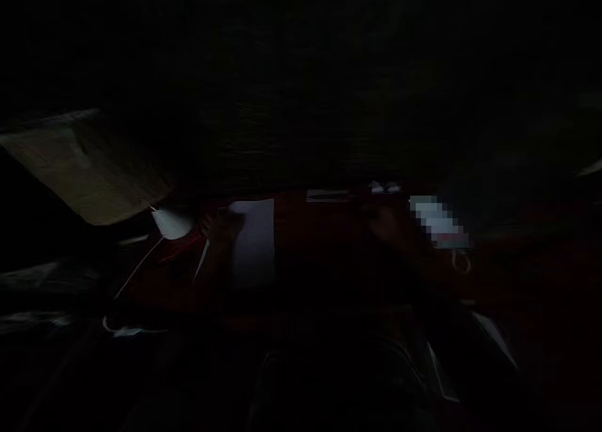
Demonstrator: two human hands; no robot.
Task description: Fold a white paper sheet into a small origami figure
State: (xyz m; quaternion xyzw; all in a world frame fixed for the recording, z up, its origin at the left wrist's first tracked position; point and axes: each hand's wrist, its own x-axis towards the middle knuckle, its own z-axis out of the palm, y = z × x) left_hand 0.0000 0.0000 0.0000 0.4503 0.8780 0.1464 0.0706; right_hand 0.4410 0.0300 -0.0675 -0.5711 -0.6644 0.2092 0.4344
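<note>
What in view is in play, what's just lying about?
In play, apparently:
pale sheet, at the left hand
right hand: too dark to tell if holding anything

Lying about, likely:
flat strip
small white item
pixelated pale item
white loop

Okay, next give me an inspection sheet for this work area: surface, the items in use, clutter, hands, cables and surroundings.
Surface: dark red top, very dimly lit; condition cannot be judged.
Job's things: pale sheet, lying near the middle.
Clutter: pale strip and small whitish item along the far side; blurred-out pale item with a ring-shaped thing just below it, at right; white object at left.
Hands: left hand at the sheet's upper left, grip unclear; right hand right of the sheet, hold unclear.
Cables: thin pale line at left, possibly a cord.
Surroundings: tan panel-like shape at upper left; the rest too dark.
</note>
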